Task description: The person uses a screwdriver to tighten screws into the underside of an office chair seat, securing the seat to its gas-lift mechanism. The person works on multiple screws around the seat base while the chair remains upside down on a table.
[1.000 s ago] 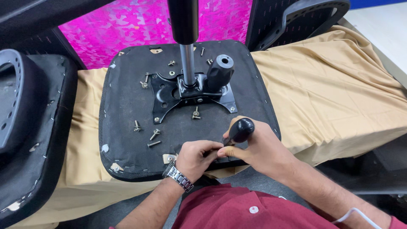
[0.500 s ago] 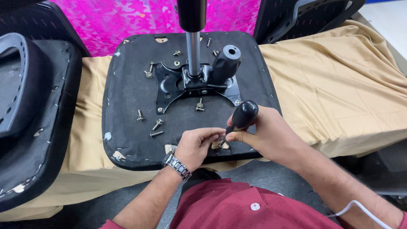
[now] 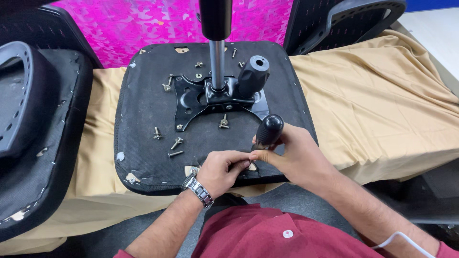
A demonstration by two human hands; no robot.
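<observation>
Inverted office-chair seat (image 3: 143,119), black underside up, lying on a tan cloth (image 3: 373,110) that covers the tabletop. The right hand (image 3: 299,157) wraps its fingers around the black-handled screwdriver (image 3: 268,130), held tilted with the handle uppermost and the tip down at the near edge of the seat; the blade itself is hidden behind the hands. The left hand (image 3: 221,171), a metal wristwatch (image 3: 200,190) on its wrist, pinches thumb and forefinger together just at the screwdriver's tip; what lies between them cannot be told. The black metal mounting plate (image 3: 191,98) sits at the seat's centre with the gas-lift column (image 3: 217,52) rising from it and a black knob (image 3: 253,76) just beside. Loose bolts (image 3: 176,142) lie scattered on the seat to the left of the hands. Compared with half a second ago, both hands remain at the same spot on the near edge, the grip unchanged; the seat sits slightly lower in view.
</observation>
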